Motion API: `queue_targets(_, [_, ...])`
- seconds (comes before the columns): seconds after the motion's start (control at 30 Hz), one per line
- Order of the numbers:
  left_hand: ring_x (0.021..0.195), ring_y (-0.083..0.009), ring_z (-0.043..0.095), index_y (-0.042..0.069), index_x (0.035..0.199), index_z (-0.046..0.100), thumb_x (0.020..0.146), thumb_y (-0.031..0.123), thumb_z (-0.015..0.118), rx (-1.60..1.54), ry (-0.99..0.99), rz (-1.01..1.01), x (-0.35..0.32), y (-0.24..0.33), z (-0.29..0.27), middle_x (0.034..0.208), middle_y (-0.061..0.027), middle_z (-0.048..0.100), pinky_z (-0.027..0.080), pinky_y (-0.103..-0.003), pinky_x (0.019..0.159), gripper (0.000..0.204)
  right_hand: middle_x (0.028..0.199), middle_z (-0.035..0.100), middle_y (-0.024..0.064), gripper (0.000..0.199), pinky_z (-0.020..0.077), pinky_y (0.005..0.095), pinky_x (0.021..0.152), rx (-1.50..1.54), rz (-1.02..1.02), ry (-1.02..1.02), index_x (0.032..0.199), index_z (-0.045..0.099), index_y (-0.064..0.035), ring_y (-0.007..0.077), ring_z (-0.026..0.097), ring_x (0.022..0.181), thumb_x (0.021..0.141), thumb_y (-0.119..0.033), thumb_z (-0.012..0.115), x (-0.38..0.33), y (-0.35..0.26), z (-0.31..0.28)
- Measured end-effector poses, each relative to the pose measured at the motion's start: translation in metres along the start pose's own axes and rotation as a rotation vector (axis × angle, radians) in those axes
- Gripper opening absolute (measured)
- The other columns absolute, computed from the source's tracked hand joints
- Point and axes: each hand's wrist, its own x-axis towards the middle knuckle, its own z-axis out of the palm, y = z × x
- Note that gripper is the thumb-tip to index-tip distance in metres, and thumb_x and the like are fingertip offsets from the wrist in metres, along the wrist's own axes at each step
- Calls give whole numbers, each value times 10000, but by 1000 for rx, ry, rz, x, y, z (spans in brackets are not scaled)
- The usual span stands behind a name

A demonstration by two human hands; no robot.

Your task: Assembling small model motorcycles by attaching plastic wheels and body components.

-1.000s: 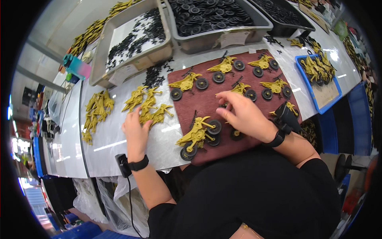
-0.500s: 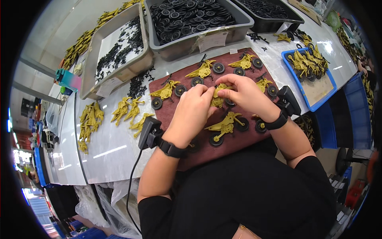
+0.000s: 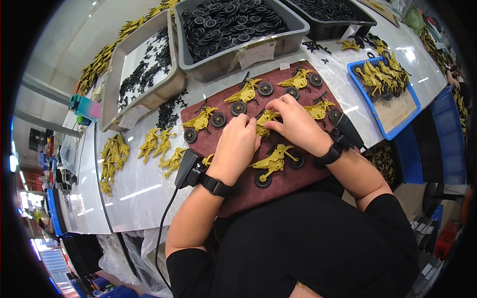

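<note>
Over the middle of the maroon cloth (image 3: pixel 295 183), both hands in my feed meet at one yellow motorcycle body (image 3: pixel 267 117). I see the right hand (image 3: pixel 301 127) pinching it, thumb and forefinger closed on its right side. The left hand (image 3: pixel 235 149) has its fingers bent in at the other side, but the tips are partly masked, so I cannot tell whether they grip. I judge the step to be fitting a small part to this body: its neighbours, such as the upper yellow body (image 3: pixel 244 92), lie with black wheels (image 3: pixel 265 89) close by. To my mind the next move calls for a firm right pinch, a steady left brace and a straight push, clear of the nearer yellow body (image 3: pixel 272 160) just below.
</note>
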Motion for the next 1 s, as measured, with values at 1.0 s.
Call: queue_targets(1.0, [919, -325, 621, -42, 1072, 622, 757, 102, 725, 26, -35, -125, -10, 14, 6, 948, -171, 640, 511, -398, 808, 362, 971, 619, 117, 345, 468, 419, 831, -207, 24, 19, 994, 614, -61, 317, 601, 954, 771, -274, 768, -2, -2, 6])
